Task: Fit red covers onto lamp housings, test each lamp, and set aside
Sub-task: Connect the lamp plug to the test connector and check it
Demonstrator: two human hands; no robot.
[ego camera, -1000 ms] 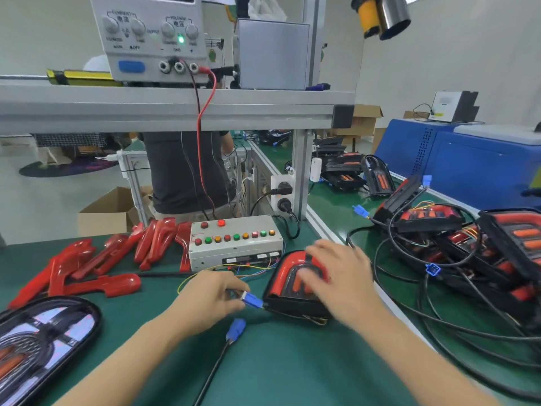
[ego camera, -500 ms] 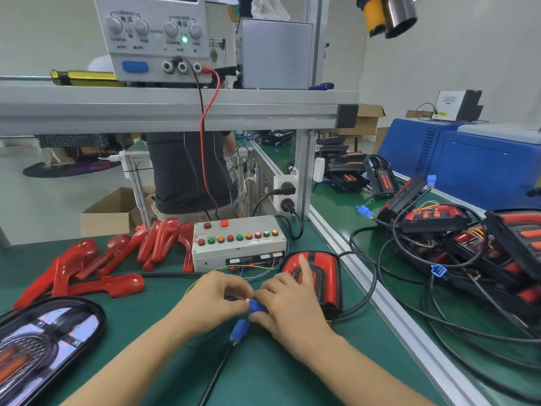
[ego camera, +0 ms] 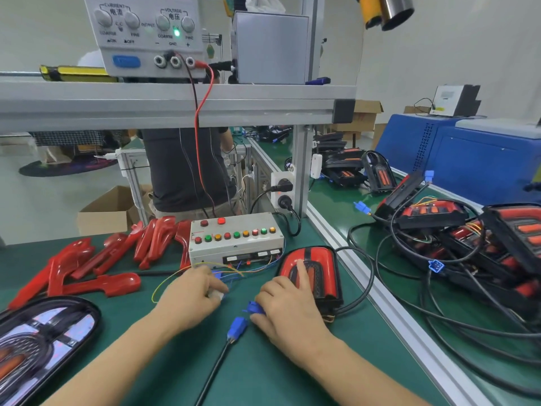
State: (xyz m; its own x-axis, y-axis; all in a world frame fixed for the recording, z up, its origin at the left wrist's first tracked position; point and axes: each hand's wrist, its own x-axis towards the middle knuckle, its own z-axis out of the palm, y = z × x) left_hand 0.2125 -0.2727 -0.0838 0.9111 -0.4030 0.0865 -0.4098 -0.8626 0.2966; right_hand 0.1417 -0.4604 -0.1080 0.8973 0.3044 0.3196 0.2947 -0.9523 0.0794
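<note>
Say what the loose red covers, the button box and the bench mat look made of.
Red covers: probably moulded plastic, glossy, with bright highlights on the curves. Button box: seemingly painted sheet metal, pale matt grey, with sharp folded edges. Bench mat: likely rubber or vinyl, dull green, with no glare.

a: where do the two forearms sit?
b: both reach in from the lower edge, bare, angled toward each other over the tabletop.
a: and the left hand (ego camera: 191, 295)?
b: knuckles up, fingers curled under, pinching something small and pale at the tips.
a: the right hand (ego camera: 288, 306)?
b: palm down, forefinger stretched forward and laid flat, the other fingers bent, thumb and fingers closed on a small blue piece at its left side.
a: do the hands touch?
b: no, near each other but apart.
</note>
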